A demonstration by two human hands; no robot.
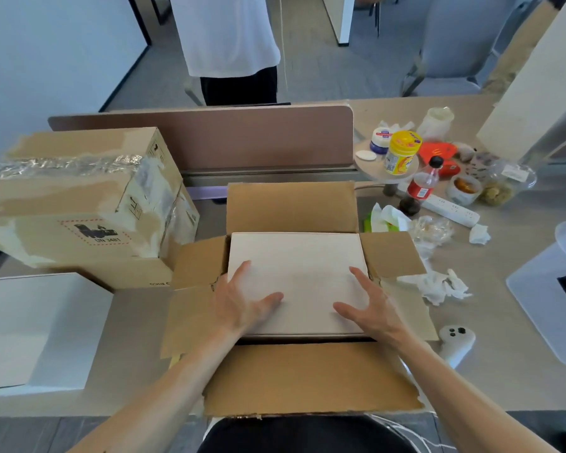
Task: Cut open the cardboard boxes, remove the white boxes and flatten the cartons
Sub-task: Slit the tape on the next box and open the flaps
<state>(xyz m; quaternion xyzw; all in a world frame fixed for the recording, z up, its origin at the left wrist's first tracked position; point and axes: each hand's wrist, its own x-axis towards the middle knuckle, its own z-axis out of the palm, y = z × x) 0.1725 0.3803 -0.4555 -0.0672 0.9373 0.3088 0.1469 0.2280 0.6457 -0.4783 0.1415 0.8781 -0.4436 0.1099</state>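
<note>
While the opened carton point(291, 207) sits at the near middle of the table point(504, 371) with its four flaps folded outward, other things crowd round it. Just to its left stands a taped cardboard box point(79, 191), stacked on another carton and touching the left flap. Nearer on that side lies a loose white box point(36, 328). To the right lie crumpled tissues point(438, 286) just beside the right flap, and a white controller point(455, 341) nearer. Farther right are a cola bottle point(423, 184), a yellow jar point(401, 152), a power strip point(451, 209) and a clear plastic bin point(553, 289). A brown divider panel point(209, 138) runs behind, with a person point(226, 34) standing beyond it.

Inside the carton lies a white box point(294, 256), filling the opening. The left hand point(242, 299) rests on its top near the left edge, fingers spread wide. The right hand point(366, 305) is spread likewise at the right edge. Both thumbs point inward, and neither hand grips anything.
</note>
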